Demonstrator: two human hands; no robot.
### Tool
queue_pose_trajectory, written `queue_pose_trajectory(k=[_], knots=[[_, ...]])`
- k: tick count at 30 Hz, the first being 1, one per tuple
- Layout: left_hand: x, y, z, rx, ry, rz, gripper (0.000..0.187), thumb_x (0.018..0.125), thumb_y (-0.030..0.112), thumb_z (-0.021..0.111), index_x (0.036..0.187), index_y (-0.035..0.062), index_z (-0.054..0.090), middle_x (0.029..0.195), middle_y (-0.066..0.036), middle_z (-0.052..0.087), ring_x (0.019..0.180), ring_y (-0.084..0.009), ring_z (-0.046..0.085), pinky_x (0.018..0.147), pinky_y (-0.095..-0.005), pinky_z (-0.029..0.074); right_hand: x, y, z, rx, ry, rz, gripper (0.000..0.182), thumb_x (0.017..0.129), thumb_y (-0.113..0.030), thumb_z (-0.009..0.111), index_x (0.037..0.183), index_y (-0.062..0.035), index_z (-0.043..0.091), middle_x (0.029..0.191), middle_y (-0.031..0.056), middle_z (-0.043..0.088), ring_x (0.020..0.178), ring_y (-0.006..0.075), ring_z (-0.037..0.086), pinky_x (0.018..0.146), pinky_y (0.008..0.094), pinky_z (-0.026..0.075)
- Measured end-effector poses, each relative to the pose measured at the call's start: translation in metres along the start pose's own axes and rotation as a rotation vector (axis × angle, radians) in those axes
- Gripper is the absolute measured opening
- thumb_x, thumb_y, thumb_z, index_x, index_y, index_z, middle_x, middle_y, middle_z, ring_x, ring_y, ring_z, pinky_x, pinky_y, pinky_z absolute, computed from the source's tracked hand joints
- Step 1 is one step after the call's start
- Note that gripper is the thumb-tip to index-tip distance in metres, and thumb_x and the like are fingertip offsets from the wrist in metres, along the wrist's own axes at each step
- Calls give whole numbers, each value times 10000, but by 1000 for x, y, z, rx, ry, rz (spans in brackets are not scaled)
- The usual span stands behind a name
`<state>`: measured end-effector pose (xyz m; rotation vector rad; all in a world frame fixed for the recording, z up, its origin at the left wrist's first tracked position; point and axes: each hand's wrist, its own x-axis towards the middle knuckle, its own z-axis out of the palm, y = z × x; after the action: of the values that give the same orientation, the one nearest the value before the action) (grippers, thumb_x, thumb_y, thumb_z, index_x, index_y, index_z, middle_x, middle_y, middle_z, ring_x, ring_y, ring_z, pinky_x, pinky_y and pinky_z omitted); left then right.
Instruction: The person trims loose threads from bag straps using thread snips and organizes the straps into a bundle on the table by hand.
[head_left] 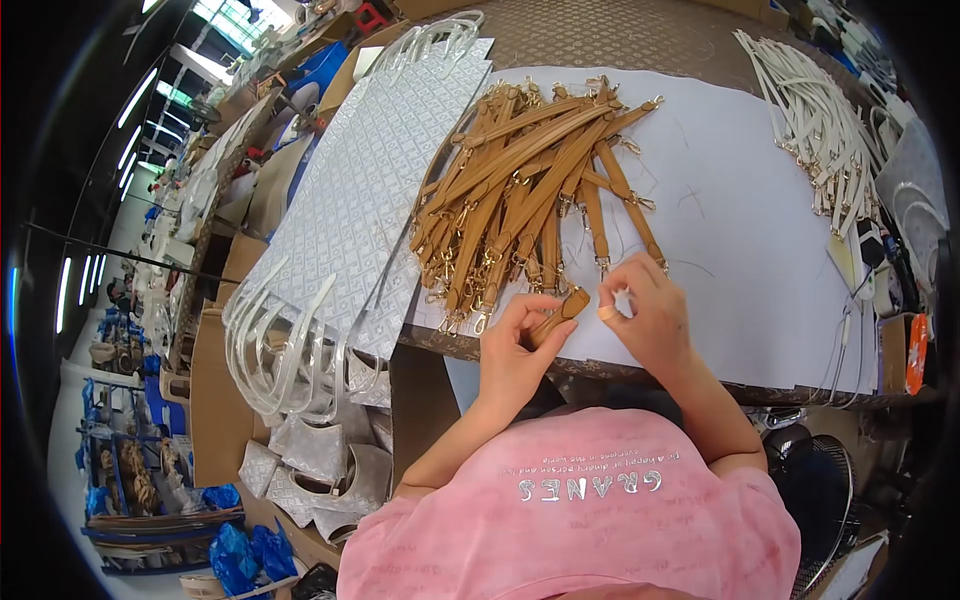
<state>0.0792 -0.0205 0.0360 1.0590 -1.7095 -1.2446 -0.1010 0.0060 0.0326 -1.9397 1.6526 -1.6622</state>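
Note:
My left hand (pixel 518 338) is closed around a tan leather strap (pixel 560 315), whose folded end sticks up between thumb and fingers. Just to its right, my right hand (pixel 648 318) has thumb and forefinger curled together in a pinch. Whatever it may hold is too small to make out. Both hands are above the table's front edge, a short way apart. Beyond them lies a heap of tan leather straps (pixel 520 190) with gold-coloured clasps, several of the clasps pointing toward me.
White sheeting (pixel 730 200) covers the table. Silvery patterned panels (pixel 365 170) with clear handles are stacked at left. White straps (pixel 815 120) with metal clasps lie at far right. Silvery patterned pieces (pixel 325 470) fill a cardboard box (pixel 225 390) below left. A fan (pixel 830 500) stands at lower right.

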Motion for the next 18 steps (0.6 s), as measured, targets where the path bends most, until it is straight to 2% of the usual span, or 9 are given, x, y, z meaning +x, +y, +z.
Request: queue_pose_trajectory(k=[7,12,15,16,18], knots=[[1,2,3,-91,0,-20,291,814,-12,721,1061,37,576,673,49,530,597,-4,422,547,-163,299,5,12,-18,-121,48,42,187,766,-19,693,794,-44,510,771,32,538,456,134,415,441,278,350],[5,0,3,-73,-9,75,272,821,-24,707,1055,37,583,674,48,524,552,-10,421,499,-174,298,7,6,-26,0,-15,147,162,793,-26,683,822,-34,524,783,23,544,481,100,390,445,252,316],[9,2,2,-181,-11,-117,178,932,143,619,1057,18,599,622,-1,549,468,-49,443,429,-198,334,5,0,-26,131,-63,190,144,800,-29,684,864,-31,555,798,17,557,504,83,381,454,238,303],[10,4,0,-179,1,-119,178,932,143,619,1057,18,599,622,-1,549,468,-49,443,429,-198,334,4,-3,-24,172,-61,192,155,798,-35,691,898,-31,572,816,16,567,517,78,384,459,234,303],[13,10,-2,-442,-144,-280,259,990,235,504,1051,1,599,601,-30,558,423,-75,455,396,-208,351,4,-7,-21,253,-59,193,198,795,-46,703,967,-32,605,853,14,588,542,69,388,469,227,301]])
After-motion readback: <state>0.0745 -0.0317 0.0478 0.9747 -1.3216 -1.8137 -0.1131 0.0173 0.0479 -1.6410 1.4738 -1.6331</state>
